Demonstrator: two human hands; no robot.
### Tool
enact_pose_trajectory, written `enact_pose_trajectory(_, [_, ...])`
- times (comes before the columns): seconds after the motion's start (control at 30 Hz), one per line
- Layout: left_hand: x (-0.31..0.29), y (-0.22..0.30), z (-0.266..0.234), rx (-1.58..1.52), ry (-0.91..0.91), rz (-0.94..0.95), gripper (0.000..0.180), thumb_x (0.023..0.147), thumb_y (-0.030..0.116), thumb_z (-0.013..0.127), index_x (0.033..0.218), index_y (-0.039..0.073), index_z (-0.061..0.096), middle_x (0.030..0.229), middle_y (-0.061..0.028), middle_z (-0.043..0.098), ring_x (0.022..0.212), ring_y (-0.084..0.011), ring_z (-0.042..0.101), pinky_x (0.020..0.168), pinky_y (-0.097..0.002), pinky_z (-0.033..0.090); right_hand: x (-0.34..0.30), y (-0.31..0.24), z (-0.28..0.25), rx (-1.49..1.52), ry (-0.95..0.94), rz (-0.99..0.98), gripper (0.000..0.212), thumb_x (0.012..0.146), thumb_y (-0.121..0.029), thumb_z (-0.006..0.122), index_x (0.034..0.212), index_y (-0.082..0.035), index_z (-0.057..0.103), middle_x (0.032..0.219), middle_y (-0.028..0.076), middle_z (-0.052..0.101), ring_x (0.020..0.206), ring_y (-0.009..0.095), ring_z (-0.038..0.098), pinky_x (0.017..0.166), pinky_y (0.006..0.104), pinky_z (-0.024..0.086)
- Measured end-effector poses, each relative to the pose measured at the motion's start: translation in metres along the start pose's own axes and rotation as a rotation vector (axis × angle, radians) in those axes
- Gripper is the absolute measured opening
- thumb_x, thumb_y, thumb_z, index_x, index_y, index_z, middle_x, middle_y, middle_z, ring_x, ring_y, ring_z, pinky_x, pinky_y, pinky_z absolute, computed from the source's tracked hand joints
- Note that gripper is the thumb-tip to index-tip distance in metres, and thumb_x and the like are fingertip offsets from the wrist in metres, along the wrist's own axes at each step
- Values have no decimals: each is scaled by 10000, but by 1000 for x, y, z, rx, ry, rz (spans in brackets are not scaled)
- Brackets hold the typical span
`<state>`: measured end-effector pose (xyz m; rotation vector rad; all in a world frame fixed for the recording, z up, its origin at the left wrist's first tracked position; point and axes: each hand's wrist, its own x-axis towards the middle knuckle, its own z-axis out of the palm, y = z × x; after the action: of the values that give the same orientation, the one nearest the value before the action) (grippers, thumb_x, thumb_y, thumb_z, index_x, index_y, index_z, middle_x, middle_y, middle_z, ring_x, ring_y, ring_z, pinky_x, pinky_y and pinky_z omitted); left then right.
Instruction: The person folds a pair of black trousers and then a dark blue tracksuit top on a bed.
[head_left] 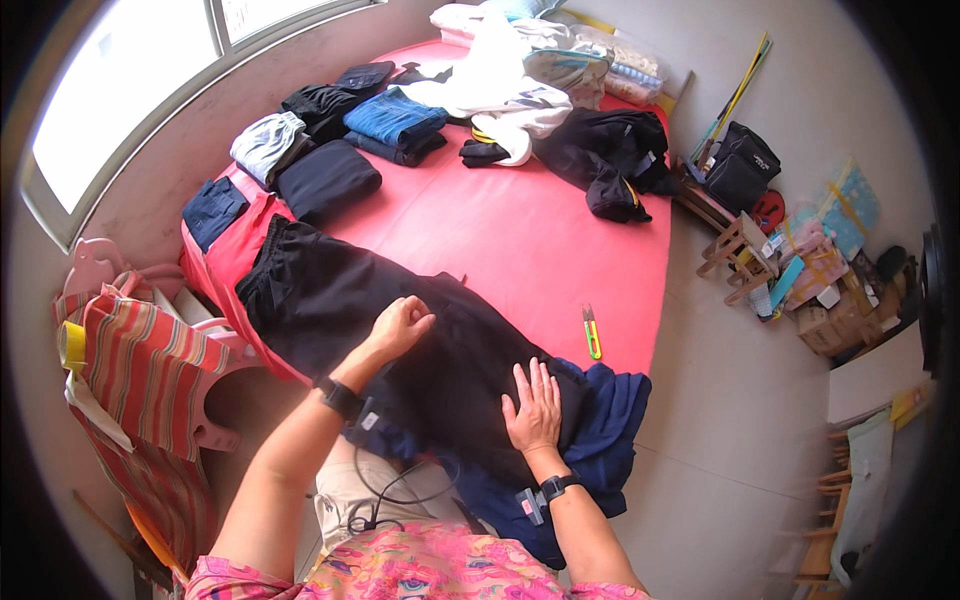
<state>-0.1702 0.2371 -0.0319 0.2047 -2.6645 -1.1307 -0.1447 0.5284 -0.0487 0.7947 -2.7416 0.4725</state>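
Black trousers [330,285] with a gathered waistband lie spread across the near edge of the bed, waistband to the left. My left hand [403,325] is over their middle with its fingers curled closed; whatever they may hold is hidden. Flat on the black cloth further right rests my right hand [535,408], fingers stretched out. Dark blue cloth [612,410] shows beneath the trousers and hangs over the bed's front edge. Beyond my right hand, a pair of thread snips [592,335] with yellow-green handles lies on the pink sheet [540,270].
Folded jeans [395,118], a folded dark garment [328,183] and white clothing [500,85] lie toward the back. A black jacket [605,150] is at the far right corner. Striped cloth [150,370] drapes over pink chairs at left. A wooden stool [738,255] and boxes stand at right.
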Motion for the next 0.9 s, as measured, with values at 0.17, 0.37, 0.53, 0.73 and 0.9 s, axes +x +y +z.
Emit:
enact_pose_trajectory(0.17, [-46, 3, -31, 150, -501, 21, 364, 770, 379, 685, 850, 31, 616, 899, -169, 595, 878, -310, 563, 772, -386, 474, 0, 7, -2, 5, 11, 3, 560, 844, -312, 571, 1348, -116, 424, 1414, 176, 358, 1297, 325, 352, 1076, 440, 265])
enact_pose_trajectory(0.37, [-65, -16, -26, -22, -337, -131, 249, 731, 228, 703, 850, 38, 594, 855, -133, 547, 780, -248, 578, 732, -347, 484, -11, 13, -32, 497, 91, 6, 438, 818, -164, 633, 1234, -79, 525, 1295, 162, 487, 1203, 330, 450, 1014, 400, 364])
enact_pose_trajectory(0.53, [-74, -12, -37, -451, -388, -408, 149, 800, 142, 662, 791, 75, 528, 728, 18, 516, 656, -72, 503, 605, -222, 434, -80, 20, -73, 375, 146, 110, 275, 735, -118, 709, 988, -59, 620, 1042, 104, 599, 980, 294, 556, 871, 373, 457])
enact_pose_trajectory(0.73, [-81, -10, -34, -576, -345, -372, 123, 814, 108, 625, 772, 83, 512, 728, 30, 500, 670, -70, 501, 621, -228, 467, -137, 5, -69, 254, 0, 144, 539, 633, -161, 789, 1114, -100, 554, 1155, 111, 491, 1054, 297, 503, 877, 378, 459])
enact_pose_trajectory(0.9, [-89, -2, -31, -645, -144, -239, 122, 790, 53, 605, 732, 51, 497, 844, -18, 535, 727, -73, 519, 639, -235, 492, -143, 9, -55, 340, 75, 295, 570, 643, -108, 769, 1152, -80, 514, 1172, 145, 464, 1075, 318, 491, 903, 391, 448])
